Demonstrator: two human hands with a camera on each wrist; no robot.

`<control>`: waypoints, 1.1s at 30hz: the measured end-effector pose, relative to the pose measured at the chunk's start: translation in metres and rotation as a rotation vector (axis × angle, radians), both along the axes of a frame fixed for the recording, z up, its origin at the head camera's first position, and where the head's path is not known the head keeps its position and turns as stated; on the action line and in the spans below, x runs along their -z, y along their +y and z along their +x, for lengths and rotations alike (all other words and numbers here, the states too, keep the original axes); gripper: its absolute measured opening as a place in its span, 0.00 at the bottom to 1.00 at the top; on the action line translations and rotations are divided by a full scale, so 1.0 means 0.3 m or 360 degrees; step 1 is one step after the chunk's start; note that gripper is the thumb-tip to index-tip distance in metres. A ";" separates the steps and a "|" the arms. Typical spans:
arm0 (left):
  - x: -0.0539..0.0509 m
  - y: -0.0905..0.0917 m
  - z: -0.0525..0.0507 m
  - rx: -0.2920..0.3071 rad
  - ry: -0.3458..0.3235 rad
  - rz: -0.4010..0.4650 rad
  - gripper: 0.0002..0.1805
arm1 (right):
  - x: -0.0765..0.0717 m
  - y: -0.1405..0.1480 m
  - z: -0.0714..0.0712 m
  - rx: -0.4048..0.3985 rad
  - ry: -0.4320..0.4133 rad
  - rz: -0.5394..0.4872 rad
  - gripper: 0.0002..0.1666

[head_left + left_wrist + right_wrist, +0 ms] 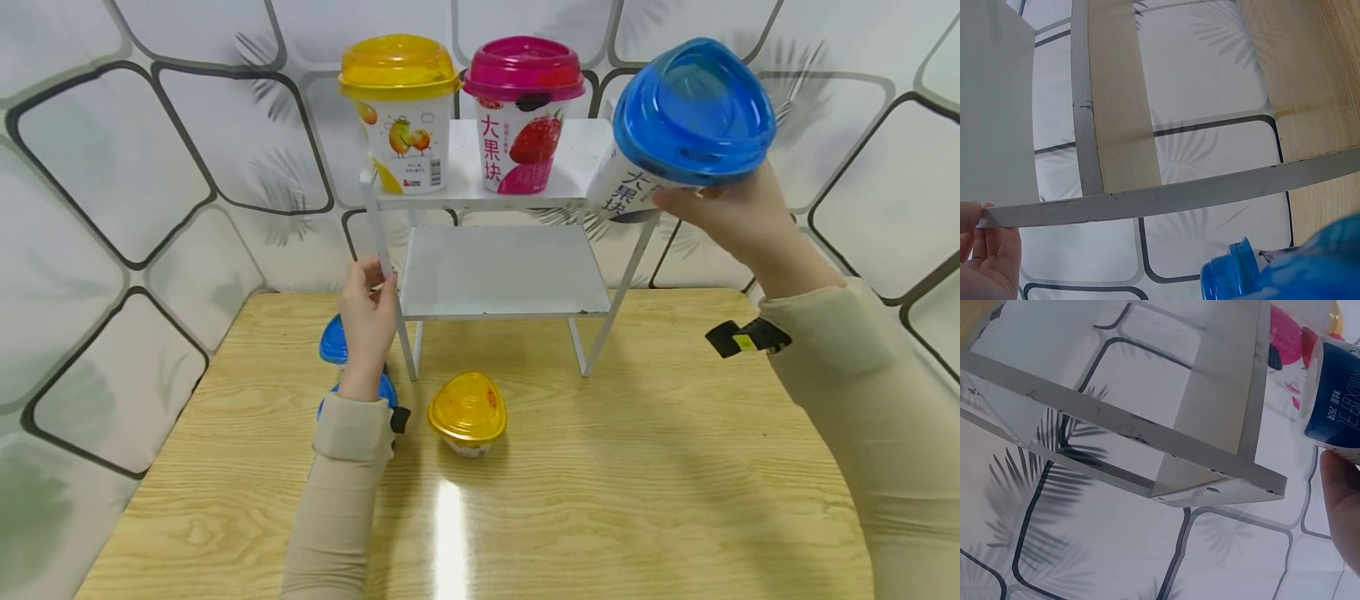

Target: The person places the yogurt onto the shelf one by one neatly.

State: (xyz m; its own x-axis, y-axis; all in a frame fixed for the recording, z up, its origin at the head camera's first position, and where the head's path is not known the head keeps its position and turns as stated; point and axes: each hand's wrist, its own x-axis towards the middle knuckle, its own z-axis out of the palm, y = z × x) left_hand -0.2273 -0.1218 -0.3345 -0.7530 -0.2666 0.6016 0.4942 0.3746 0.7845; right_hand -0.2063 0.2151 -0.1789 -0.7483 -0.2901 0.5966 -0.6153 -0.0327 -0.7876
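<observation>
In the head view my right hand [738,217] grips a blue-lidded yogurt cup [693,117], tilted, at the right end of the shelf's top board. The right wrist view shows only the cup's dark blue side [1341,400] and part of the hand. My left hand [367,308] pinches the left front leg of the white two-tier shelf [506,271]; thumb and fingers meet round that leg in the left wrist view. On the top board stand a yellow-lidded cup [405,117] and a pink-lidded cup [522,117], both upright and side by side.
A second yellow-lidded cup [468,412] stands on the wooden table [645,483] in front of the shelf. Two blue-lidded cups [332,342] stand by the shelf's left side, partly hidden behind my left arm. A patterned wall [97,150] rises close behind the shelf.
</observation>
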 end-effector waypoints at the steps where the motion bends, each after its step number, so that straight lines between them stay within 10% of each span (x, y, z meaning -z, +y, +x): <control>1: -0.001 0.001 0.000 -0.0001 0.0005 -0.0005 0.09 | -0.004 -0.001 -0.004 0.0035 -0.0002 0.0026 0.39; 33: 0.000 0.001 -0.001 -0.0026 -0.0008 -0.0023 0.09 | -0.037 -0.002 -0.121 0.0213 0.0051 0.0507 0.34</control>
